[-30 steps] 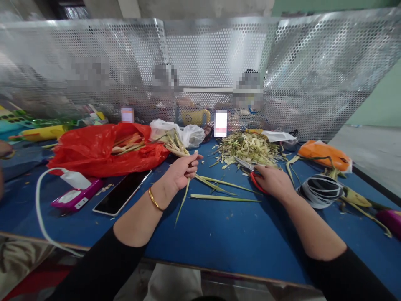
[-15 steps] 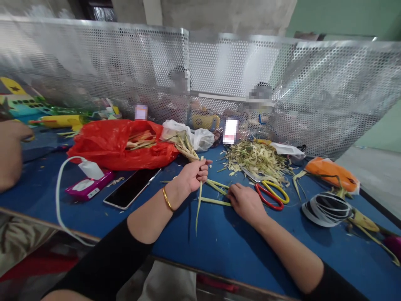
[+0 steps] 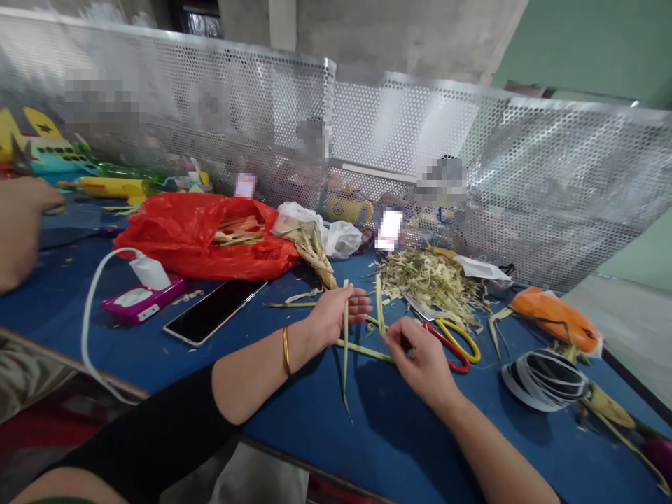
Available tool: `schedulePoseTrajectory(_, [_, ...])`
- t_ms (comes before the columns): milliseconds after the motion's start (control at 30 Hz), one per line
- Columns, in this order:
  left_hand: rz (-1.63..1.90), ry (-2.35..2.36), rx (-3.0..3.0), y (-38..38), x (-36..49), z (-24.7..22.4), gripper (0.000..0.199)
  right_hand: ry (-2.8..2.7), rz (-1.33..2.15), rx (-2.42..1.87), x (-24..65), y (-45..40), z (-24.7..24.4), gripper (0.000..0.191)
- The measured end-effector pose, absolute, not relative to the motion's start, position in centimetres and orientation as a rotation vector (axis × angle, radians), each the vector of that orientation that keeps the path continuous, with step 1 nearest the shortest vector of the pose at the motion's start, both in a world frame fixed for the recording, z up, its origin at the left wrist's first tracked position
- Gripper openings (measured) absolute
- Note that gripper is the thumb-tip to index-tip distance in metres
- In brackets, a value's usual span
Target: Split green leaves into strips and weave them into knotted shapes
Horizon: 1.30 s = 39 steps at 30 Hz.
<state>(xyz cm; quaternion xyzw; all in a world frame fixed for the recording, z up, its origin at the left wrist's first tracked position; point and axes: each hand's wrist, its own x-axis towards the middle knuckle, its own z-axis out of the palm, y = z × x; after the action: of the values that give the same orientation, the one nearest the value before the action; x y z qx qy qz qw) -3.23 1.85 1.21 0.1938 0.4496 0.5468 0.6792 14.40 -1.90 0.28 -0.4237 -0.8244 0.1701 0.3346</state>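
My left hand (image 3: 339, 313), palm partly up and fingers stretched to the right, holds a pale green plant strip (image 3: 345, 350) by the thumb; its long end hangs below the hand. Thumb and forefinger of my right hand (image 3: 420, 355) pinch another flat strip (image 3: 380, 308), which stands upright from the fingertips. Between the hands, a further strip (image 3: 370, 351) lies roughly level; part of it is hidden. Scissors (image 3: 456, 344) with one red and one yellow handle lie beyond my right hand. Behind my left hand rests a bundle of dry stalks (image 3: 316, 260).
Shredded strips (image 3: 430, 280) form a pile at the back. A red plastic bag (image 3: 199, 238), a phone (image 3: 215, 311) and a purple power strip (image 3: 141, 299) lie left. A white coil (image 3: 546, 378) and orange packet (image 3: 556, 318) lie right. Another person's arm (image 3: 18, 231) shows far left.
My left hand's fingers have uncurled from a fist, with the strip still hanging there. My right hand has raised a strip upright. The view has shifted slightly.
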Motion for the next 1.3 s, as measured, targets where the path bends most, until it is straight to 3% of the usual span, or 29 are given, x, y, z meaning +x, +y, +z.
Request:
schedulePoseTrajectory(233, [1.165,0.986,0.444,2.0,-3.2,1.0,0.016,-2.424,0.427,-0.975,13.3,-3.0,0.2,0.012])
schedulePoseTrajectory(600, [1.209,0.918,0.503,1.8,-3.3,0.7,0.021,-2.468,0.64,-0.887,13.3,-3.0,0.5,0.012])
schedulePoseTrajectory(833, [1.183,0.885,0.456,2.0,-4.0,1.7,0.025,-2.398,-0.035,-1.594,16.3,0.3,-0.2,0.008])
schedulePoseTrajectory(1000, [1.205,0.879,0.473,2.0,-4.1,1.7,0.024,-2.455,-0.041,-1.676,17.0,1.0,-0.2,0.014])
schedulePoseTrajectory(1133, [1.227,0.885,0.525,1.8,-4.0,1.4,0.023,-2.141,0.105,-1.707,16.8,0.5,0.3,0.01])
schedulePoseTrajectory(1300, [1.283,0.922,0.533,1.5,-3.3,1.4,0.024,-1.878,0.717,-1.333,15.6,-0.4,0.1,0.02])
